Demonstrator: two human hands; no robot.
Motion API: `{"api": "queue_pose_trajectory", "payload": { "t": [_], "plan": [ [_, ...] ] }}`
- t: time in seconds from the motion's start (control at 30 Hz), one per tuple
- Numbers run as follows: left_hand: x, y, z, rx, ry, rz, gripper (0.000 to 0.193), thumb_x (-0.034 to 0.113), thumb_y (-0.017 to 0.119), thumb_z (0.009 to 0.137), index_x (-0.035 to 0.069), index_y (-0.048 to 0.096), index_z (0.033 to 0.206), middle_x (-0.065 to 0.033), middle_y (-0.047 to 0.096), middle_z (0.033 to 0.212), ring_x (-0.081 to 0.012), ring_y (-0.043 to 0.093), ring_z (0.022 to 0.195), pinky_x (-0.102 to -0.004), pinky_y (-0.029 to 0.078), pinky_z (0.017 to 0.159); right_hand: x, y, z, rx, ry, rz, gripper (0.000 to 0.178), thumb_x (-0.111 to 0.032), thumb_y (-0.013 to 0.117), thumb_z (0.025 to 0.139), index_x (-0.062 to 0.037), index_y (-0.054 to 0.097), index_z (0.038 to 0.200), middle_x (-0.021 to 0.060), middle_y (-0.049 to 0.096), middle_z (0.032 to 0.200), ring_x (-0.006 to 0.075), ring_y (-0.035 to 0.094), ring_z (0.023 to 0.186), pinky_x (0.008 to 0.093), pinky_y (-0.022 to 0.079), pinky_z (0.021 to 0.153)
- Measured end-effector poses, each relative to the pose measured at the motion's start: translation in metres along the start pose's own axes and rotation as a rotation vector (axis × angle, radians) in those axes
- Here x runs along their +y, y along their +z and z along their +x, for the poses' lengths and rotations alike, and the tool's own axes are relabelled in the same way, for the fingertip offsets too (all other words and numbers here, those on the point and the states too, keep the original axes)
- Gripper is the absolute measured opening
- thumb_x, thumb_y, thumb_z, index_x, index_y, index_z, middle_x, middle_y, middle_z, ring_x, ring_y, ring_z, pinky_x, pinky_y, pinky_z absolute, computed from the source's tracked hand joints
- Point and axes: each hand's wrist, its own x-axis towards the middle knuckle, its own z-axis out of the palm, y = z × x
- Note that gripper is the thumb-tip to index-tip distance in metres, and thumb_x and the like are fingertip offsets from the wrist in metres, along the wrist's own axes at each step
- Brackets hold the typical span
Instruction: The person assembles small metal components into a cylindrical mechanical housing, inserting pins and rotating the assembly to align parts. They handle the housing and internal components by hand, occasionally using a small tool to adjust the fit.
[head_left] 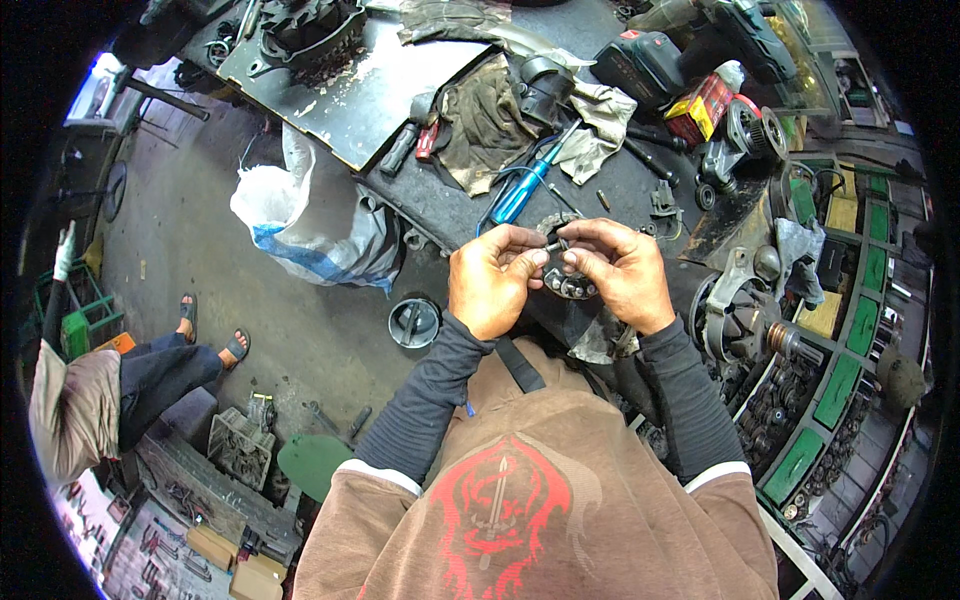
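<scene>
In front of my chest, both hands meet around a dark ring-shaped metal part (570, 287) with shiny round studs along its lower side. My left hand (493, 280) is closed, thumb and fingers pinched at the ring's left edge. From the other side my right hand (625, 272) is closed on it too, its fingertips at the upper middle. Fingers cover much of the ring, and any small piece between the fingertips cannot be made out. Just beyond lies a blue-handled screwdriver (522, 198) on the dark workbench (440, 215).
Dirty rags (480, 120), a red-yellow box (703, 108) and a power tool (640, 68) lie on the bench. A rotor (735, 310) sits to the right. Floor items include a white sack (320, 235) and a bucket (415, 323). Another person (90, 400) is at left.
</scene>
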Motion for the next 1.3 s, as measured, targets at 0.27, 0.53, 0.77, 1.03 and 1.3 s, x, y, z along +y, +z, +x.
{"api": "queue_pose_trajectory", "payload": {
  "t": [0.27,0.53,0.77,1.03,1.3],
  "plan": [
    [0.004,-0.010,0.005,-0.048,-0.026,0.044,0.014,0.000,0.072,0.096,-0.006,0.075,0.108,-0.0097,0.076,0.088,-0.0115,0.072,0.075,-0.0273,0.062,0.066,0.001,0.002,0.001,0.002,-0.033,0.015,0.025,0.004,0.073,0.092,0.0012,0.075,0.116,0.0057,0.076,0.102,0.0112,0.072,0.090,0.0268,0.060,0.081],
    [0.000,-0.010,0.002,-0.049,0.069,-0.033,0.018,-0.002,0.070,0.097,-0.006,0.074,0.115,-0.0095,0.076,0.095,-0.0127,0.072,0.080,-0.0273,0.061,0.073,-0.002,-0.002,0.000,-0.022,0.120,0.175,0.028,0.006,0.069,0.096,0.0047,0.071,0.123,0.0083,0.076,0.106,0.0124,0.073,0.094,0.0267,0.061,0.086],
    [-0.003,-0.006,0.002,0.022,0.094,0.038,0.014,0.000,0.071,0.096,-0.006,0.076,0.108,-0.0098,0.077,0.086,-0.0120,0.073,0.073,-0.0268,0.062,0.067,0.006,0.001,-0.001,-0.002,0.079,0.212,0.030,0.009,0.069,0.094,0.0055,0.070,0.124,0.0092,0.075,0.111,0.0133,0.073,0.099,0.0279,0.061,0.091],
    [-0.004,-0.007,0.001,0.000,0.083,-0.020,0.014,-0.002,0.072,0.095,-0.006,0.076,0.108,-0.0098,0.078,0.089,-0.0108,0.073,0.075,-0.0259,0.060,0.069,0.004,-0.002,-0.001,-0.035,0.099,0.155,0.025,-0.002,0.073,0.098,0.0055,0.071,0.122,0.0077,0.077,0.101,0.0115,0.072,0.085,0.0261,0.061,0.078],
    [-0.014,0.001,0.000,0.034,0.153,-0.038,0.014,-0.005,0.069,0.097,-0.008,0.073,0.110,-0.0122,0.076,0.095,-0.0168,0.074,0.079,-0.0298,0.063,0.075,0.001,-0.002,0.011,-0.080,0.092,-0.200,0.035,-0.030,0.067,0.106,0.0003,0.075,0.092,0.0055,0.070,0.070,0.0114,0.066,0.063,0.0328,0.051,0.058]
  ]
}}
